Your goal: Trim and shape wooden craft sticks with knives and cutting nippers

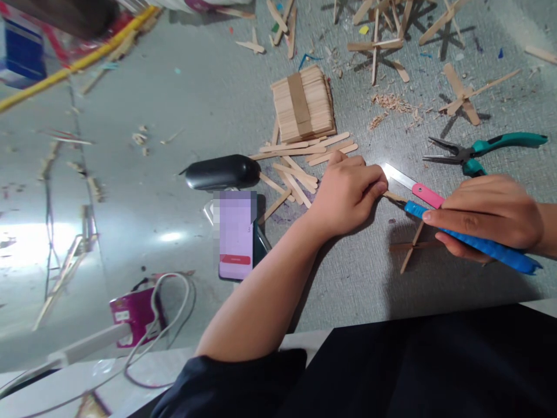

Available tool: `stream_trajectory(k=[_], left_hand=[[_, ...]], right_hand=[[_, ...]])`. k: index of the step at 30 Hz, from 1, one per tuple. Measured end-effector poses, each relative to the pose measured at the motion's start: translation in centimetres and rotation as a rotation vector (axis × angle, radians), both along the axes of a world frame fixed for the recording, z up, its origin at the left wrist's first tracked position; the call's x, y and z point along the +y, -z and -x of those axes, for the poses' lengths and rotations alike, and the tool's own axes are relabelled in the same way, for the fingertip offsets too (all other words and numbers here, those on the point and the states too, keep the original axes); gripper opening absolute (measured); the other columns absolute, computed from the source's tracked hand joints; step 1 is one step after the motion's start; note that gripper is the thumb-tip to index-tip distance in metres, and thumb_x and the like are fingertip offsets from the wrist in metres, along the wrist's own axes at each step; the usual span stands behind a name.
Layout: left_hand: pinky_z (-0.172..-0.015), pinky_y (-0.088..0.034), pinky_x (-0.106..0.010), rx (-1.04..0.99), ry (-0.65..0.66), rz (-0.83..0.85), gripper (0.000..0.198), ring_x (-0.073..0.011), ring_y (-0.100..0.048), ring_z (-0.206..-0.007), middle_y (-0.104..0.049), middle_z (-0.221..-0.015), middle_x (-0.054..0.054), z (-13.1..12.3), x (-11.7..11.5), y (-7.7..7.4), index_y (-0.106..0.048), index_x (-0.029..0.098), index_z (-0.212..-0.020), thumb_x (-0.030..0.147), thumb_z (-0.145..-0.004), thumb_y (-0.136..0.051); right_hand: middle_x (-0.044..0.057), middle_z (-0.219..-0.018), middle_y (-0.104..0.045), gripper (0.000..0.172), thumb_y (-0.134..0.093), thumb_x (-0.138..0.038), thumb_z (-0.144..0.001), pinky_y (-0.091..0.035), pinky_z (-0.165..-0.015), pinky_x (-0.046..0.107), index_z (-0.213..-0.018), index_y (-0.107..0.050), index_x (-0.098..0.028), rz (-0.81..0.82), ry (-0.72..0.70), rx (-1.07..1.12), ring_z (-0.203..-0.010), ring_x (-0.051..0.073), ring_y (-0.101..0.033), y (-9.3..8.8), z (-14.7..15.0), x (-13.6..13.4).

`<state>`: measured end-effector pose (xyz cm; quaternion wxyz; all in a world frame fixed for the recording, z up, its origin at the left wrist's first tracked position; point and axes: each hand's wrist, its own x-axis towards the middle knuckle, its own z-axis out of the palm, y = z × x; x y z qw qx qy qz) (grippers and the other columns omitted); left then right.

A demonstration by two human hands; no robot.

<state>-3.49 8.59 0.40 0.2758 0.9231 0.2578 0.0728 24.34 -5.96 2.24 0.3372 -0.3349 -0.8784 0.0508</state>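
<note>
Left fingers point(369, 175) pinch a stick point(391, 196); right fingers point(470, 220) stretch along a blue handle point(496, 248).

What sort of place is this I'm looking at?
Likely a craft workspace, though whether at home or in a classroom I can't tell. A banded stack of wooden sticks, teal-handled pliers and crossed-stick pieces amid scattered shavings suggest it.
</note>
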Motion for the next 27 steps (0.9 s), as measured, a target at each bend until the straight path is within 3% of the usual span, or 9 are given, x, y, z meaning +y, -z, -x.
stream_trajectory(k=[6, 12, 17, 23, 27], left_hand=[[-0.094, -0.039, -0.051, 0.005, 0.010, -0.010, 0.036, -0.0281, -0.064, -0.086, -0.065, -0.079, -0.004, -0.06, 0.08, 0.14, -0.067, 0.024, -0.092, 0.043, -0.116, -0.049], [-0.092, -0.037, -0.051, 0.006, 0.038, -0.030, 0.038, -0.0281, -0.063, -0.085, -0.063, -0.077, -0.004, -0.02, 0.18, 0.19, -0.066, 0.024, -0.091, 0.043, -0.118, -0.047], [-0.094, -0.038, -0.051, 0.007, 0.044, -0.023, 0.040, -0.0280, -0.063, -0.084, -0.062, -0.076, -0.004, -0.04, 0.25, 0.08, -0.065, 0.024, -0.090, 0.043, -0.119, -0.045], [-0.097, -0.040, -0.052, 0.008, 0.048, -0.014, 0.040, -0.0281, -0.064, -0.085, -0.062, -0.076, -0.003, -0.03, 0.31, 0.02, -0.065, 0.025, -0.090, 0.044, -0.119, -0.046], [-0.096, -0.039, -0.052, 0.015, 0.051, -0.013, 0.040, -0.0283, -0.064, -0.085, -0.063, -0.076, -0.004, -0.07, 0.30, 0.05, -0.065, 0.025, -0.089, 0.043, -0.119, -0.045]], right_hand=[[0.005, -0.092, -0.086, 0.028, -0.073, -0.018, -0.112, -0.061, -0.062, 0.038, -0.139, -0.073, -0.013, -0.008, 0.018, -0.041, -0.069, 0.021, -0.076, -0.10, -0.09, -0.18], [0.003, -0.095, -0.086, 0.036, -0.075, -0.017, -0.111, -0.060, -0.068, 0.038, -0.147, -0.070, -0.015, 0.030, -0.012, -0.055, -0.075, 0.020, -0.077, -0.29, -0.30, -0.42], [-0.003, -0.091, -0.084, 0.026, -0.073, -0.013, -0.115, -0.057, -0.070, 0.036, -0.140, -0.070, -0.019, 0.086, -0.034, -0.048, -0.073, 0.016, -0.076, -0.69, -0.26, -0.43], [0.000, -0.095, -0.082, 0.041, -0.080, -0.012, -0.108, -0.057, -0.069, 0.038, -0.147, -0.069, -0.015, 0.051, -0.053, -0.083, -0.075, 0.019, -0.075, -0.63, -0.41, -0.55], [-0.001, -0.093, -0.081, 0.038, -0.075, -0.013, -0.110, -0.057, -0.067, 0.039, -0.147, -0.068, -0.016, 0.044, -0.051, -0.096, -0.075, 0.020, -0.073, -0.66, -0.52, -0.56]])
